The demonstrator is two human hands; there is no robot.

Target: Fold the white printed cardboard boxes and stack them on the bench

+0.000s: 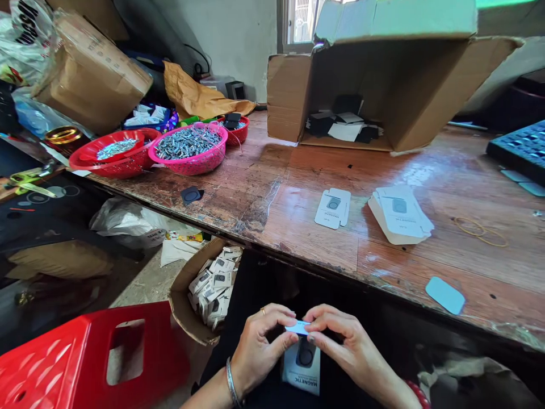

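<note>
A small white box [301,369] printed "MAGNETIC" with a dark ring picture is held low in the middle, over my lap. My left hand [264,346] pinches the left side of its top end with thumb and fingers. On the right side of the same end, my right hand [343,335] closes its thumb and fingers. Flat printed cartons [333,208] lie on the wooden table beyond, with a thicker stack [400,213] to their right.
The table edge [298,258] runs in front of my hands. Many small boxes fill a carton [181,298] below left, by a red stool [80,352]. Pink basket [189,147] of metal parts, large open box [289,96], rubber band [479,230] and blue card [445,295] are on the table.
</note>
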